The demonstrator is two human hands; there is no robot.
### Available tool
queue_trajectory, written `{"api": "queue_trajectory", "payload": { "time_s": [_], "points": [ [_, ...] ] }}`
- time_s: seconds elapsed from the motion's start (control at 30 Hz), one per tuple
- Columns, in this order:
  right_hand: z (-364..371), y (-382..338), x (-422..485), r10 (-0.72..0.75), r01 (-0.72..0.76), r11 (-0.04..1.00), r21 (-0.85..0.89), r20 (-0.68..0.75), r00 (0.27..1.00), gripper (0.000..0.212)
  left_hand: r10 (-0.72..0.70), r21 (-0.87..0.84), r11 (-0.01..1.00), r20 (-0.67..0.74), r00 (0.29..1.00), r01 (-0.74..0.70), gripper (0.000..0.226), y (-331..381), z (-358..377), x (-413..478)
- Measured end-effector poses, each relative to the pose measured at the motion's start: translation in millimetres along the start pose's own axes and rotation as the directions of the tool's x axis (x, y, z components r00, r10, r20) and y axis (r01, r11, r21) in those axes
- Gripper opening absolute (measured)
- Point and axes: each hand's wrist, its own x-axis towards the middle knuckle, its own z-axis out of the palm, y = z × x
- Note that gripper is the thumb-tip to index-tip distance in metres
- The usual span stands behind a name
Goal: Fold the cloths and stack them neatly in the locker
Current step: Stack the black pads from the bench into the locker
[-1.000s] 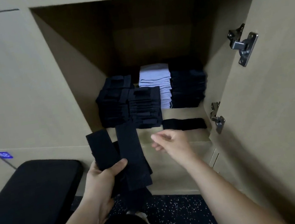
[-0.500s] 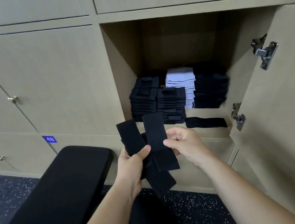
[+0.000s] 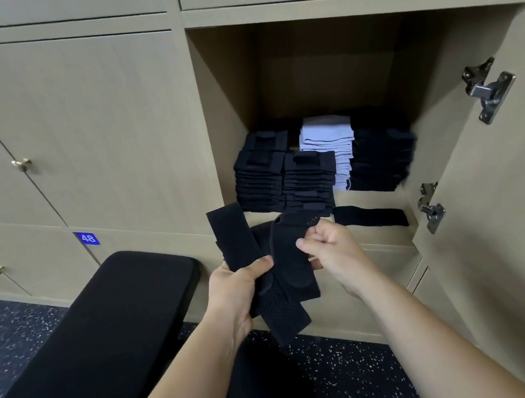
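Left hand (image 3: 242, 283) was clamped round the lower part of the black cloth (image 3: 230, 235), thumb across its front, while the right hand (image 3: 334, 249) pinched the upper flap between thumb and fingers. Judging from this head view, the left strap standing free above the grip could flop open and spoil the fold, and the tail hanging below could slip if the grip eased. The cloth sat between both hands, just in front of the open locker (image 3: 225, 87), nearer than the front black stack (image 3: 308, 180).
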Motion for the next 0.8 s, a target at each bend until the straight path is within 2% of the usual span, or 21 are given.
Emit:
{"api": "queue_trajectory", "payload": {
  "time_s": [0.13, 0.3, 0.37, 0.43, 0.53, 0.6, 0.63, 0.7, 0.8],
  "points": [
    [-13.2, 6.4, 15.2, 0.116, -0.094, 0.984, 0.148, -0.148, 0.982, 0.021, 0.007, 0.033, 0.999, -0.043, 0.999, -0.006, 0.025, -6.5, 5.9, 10.9],
    [-48.2, 14.5, 38.2, 0.304, -0.255, 0.931, 0.263, -0.168, 0.938, 0.019, -0.008, 0.071, 0.997, -0.030, 1.000, 0.010, 0.028, -14.1, 15.4, 25.9],
    [-61.5, 17.6, 48.7, 0.344, -0.272, 0.912, 0.307, -0.212, 0.915, 0.022, -0.019, 0.079, 0.997, -0.032, 0.999, 0.021, 0.028, -16.9, 19.6, 33.0],
    [-75.2, 19.5, 59.4, 0.317, -0.222, 0.927, 0.303, -0.317, 0.894, 0.024, -0.026, 0.088, 0.996, -0.034, 0.999, 0.029, 0.030, -19.1, 23.6, 39.8],
    [-102.3, 21.4, 80.9, 0.106, -0.108, 0.994, 0.026, -0.506, 0.856, 0.031, -0.029, 0.111, 0.993, -0.023, 0.999, 0.031, 0.027, -20.9, 28.8, 48.8],
    [-118.3, 23.9, 96.1, -0.056, -0.080, 0.973, -0.217, -0.559, 0.827, 0.036, -0.030, 0.130, 0.991, -0.028, 0.999, 0.033, 0.026, -22.3, 30.2, 54.2],
    [-124.8, 26.3, 102.5, -0.144, -0.082, 0.932, -0.354, -0.567, 0.811, 0.037, -0.032, 0.136, 0.990, -0.027, 0.999, 0.036, 0.026, -23.1, 30.6, 56.3],
    [-134.3, 33.0, 112.8, -0.326, -0.105, 0.765, -0.636, -0.522, 0.788, 0.038, -0.041, 0.143, 0.989, -0.029, 0.999, 0.045, 0.025, -24.3, 31.5, 58.5],
    [-141.9, 43.8, 126.4, -0.499, -0.081, 0.502, -0.861, -0.365, 0.786, 0.038, -0.048, 0.132, 0.990, -0.038, 0.998, 0.053, 0.021, -26.1, 31.2, 59.2]
  ]
}}
